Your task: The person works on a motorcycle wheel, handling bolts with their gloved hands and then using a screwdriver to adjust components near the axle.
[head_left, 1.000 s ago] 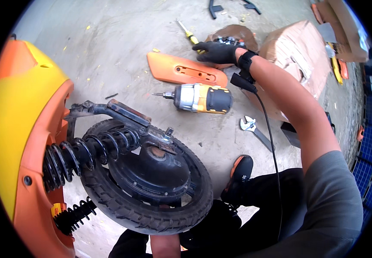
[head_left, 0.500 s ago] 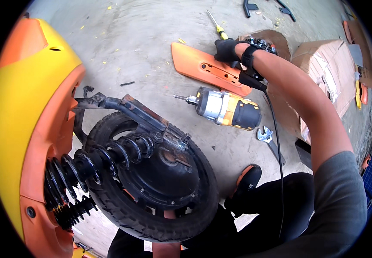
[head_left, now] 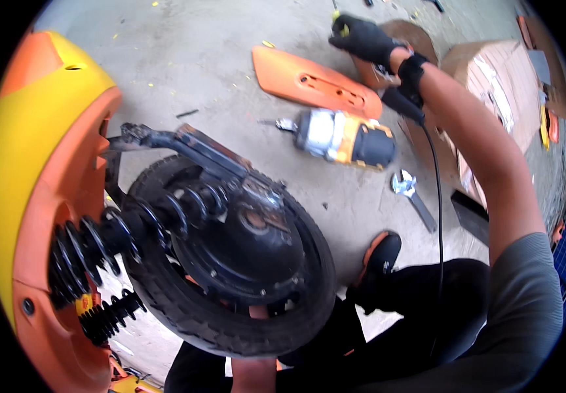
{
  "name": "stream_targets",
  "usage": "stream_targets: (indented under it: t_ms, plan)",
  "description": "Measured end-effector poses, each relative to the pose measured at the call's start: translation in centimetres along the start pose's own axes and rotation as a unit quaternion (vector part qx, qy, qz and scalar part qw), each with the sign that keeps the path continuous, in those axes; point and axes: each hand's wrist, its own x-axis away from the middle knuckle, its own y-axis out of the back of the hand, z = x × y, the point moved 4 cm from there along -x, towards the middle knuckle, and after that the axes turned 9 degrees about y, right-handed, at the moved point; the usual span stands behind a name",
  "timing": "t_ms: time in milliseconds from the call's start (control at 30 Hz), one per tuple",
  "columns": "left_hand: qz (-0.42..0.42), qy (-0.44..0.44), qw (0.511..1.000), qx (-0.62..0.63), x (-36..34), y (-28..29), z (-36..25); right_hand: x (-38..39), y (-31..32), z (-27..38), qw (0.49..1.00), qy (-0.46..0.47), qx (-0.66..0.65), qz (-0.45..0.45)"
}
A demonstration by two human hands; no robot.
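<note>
My right hand [head_left: 363,40], in a black glove, is closed around the yellow-green handle of a screwdriver [head_left: 336,15] at the top of the view; its shaft points away and runs off the upper edge. My left forearm [head_left: 253,374] comes up from below and passes behind the black tyre [head_left: 244,337]. Skin shows through the gap between tyre and hub, but the left fingers are hidden. The wheel's hub [head_left: 247,252] faces up, joined to a rusty swingarm [head_left: 211,152] and a black coil-spring shock absorber [head_left: 132,232].
An orange plastic cover [head_left: 319,85] and a yellow-black cordless impact wrench [head_left: 347,137] lie on the concrete. An adjustable wrench [head_left: 415,200] is nearer my shoe [head_left: 381,254]. Cardboard boxes [head_left: 486,85] stand right; yellow-orange bodywork [head_left: 40,177] fills the left. A cable [head_left: 438,196] hangs from my right wrist.
My right hand has moved away from the parts beside the orange cover, upward, and has taken hold of the screwdriver. The view has shifted slightly; the left arm stays behind the wheel.
</note>
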Motion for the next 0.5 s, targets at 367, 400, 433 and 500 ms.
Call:
stream_targets:
  t_ms: [367,400,433,500]
  plan:
    - [0.095,-0.026,0.995,-0.029,-1.6,-0.2,-2.8,19.1,15.0,11.5,0.956,-0.014,-0.292,0.036]
    - [0.106,-0.023,0.994,-0.027,-1.5,-0.3,-3.1,21.4,15.6,12.2,0.963,-0.012,-0.263,0.064]
    - [0.121,-0.015,0.992,-0.024,-2.2,-0.6,-3.1,23.8,16.3,12.7,0.97,-0.011,-0.225,0.094]
    - [0.153,0.002,0.988,-0.015,-2.9,-1.4,-2.9,29.0,17.4,13.6,0.978,0.001,-0.144,0.154]
